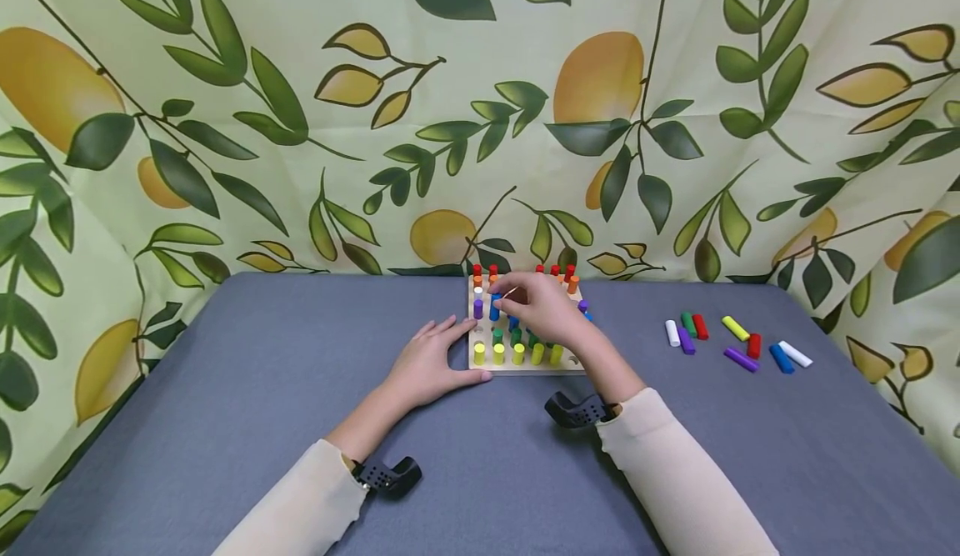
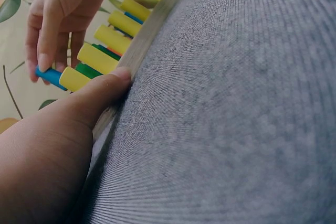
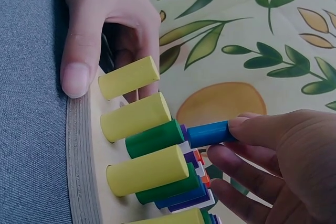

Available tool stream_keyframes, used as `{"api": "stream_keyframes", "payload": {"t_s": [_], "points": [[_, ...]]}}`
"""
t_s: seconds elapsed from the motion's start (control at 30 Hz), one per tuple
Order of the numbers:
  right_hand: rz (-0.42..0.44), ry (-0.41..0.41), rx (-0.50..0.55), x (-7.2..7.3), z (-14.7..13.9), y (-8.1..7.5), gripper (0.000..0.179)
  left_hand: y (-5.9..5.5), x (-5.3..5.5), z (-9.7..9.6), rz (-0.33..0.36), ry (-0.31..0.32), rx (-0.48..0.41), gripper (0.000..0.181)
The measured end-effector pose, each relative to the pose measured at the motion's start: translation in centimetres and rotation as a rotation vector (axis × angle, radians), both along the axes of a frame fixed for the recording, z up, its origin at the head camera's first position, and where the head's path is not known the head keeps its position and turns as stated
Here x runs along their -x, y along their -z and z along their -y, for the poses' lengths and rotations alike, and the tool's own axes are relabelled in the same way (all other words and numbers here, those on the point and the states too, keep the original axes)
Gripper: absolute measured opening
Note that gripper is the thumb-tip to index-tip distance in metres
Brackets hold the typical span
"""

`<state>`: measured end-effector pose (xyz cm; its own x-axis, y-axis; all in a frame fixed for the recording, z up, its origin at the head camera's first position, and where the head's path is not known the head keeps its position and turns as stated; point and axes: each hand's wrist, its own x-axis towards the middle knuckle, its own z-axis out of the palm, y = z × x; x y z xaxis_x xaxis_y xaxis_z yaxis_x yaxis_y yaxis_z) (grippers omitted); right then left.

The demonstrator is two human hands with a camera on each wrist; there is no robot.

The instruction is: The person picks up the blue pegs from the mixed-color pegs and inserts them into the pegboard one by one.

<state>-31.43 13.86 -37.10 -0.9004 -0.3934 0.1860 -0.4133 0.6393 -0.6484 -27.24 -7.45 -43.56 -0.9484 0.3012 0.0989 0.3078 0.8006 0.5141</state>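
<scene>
A wooden pegboard (image 1: 525, 369) stands on the table, with rows of coloured pegs upright in it. Between thumb and fingertips, my right hand (image 1: 543, 304) pinches a blue peg (image 3: 210, 134) by its top, over the left part of the board. Behind the front row, the peg's lower end is hidden in the right wrist view. My left hand (image 1: 430, 356) rests at the board's near left corner, thumb along the front edge and spread fingers by the left side. Yellow pegs (image 3: 147, 171) line the front row, with green pegs (image 3: 155, 139) behind them.
Loose pegs lie on the table to the right, among them a white peg (image 1: 672, 333), a green peg (image 1: 688, 325), a purple peg (image 1: 742, 360) and a blue peg (image 1: 782, 359). A leaf-patterned cloth (image 1: 480, 156) hangs behind the table (image 1: 300, 339).
</scene>
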Motion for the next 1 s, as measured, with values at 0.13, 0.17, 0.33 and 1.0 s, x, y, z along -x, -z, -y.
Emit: {"api": "stream_keyframes", "payload": {"t_s": [0.13, 0.17, 0.33, 1.0], "points": [[-0.009, -0.004, -0.008, 0.0, 0.0, 0.1, 0.023, 0.0, 0.0, 0.0, -0.006, 0.003, 0.001, 0.084], [-0.01, -0.004, -0.009, 0.0, 0.0, 0.1, 0.023, 0.0, 0.0, 0.0, -0.005, 0.001, 0.002, 0.085], [-0.002, -0.011, -0.02, 0.1, 0.0, 0.2, 0.022, 0.1, 0.0, 0.1, -0.016, 0.002, 0.0, 0.084], [-0.064, -0.095, -0.122, 0.6, -0.1, 1.5, 0.017, 0.2, 0.1, 0.0, -0.026, 0.006, 0.002, 0.084]]}}
